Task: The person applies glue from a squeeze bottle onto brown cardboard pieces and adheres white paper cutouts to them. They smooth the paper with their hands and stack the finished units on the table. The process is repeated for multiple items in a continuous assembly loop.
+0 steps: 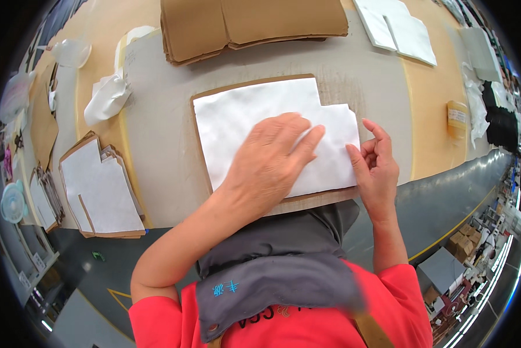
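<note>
I'm favouring even pressure across the sheet (222, 124).
My left hand (270, 152) is lying palm-down, thumb apart; my right hand (378, 165) is curling loosely, pinching nothing.

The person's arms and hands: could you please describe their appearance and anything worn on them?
Red short sleeves leave the left forearm and right forearm bare. The left hand and right hand are ungloved, with no jewellery visible.
</note>
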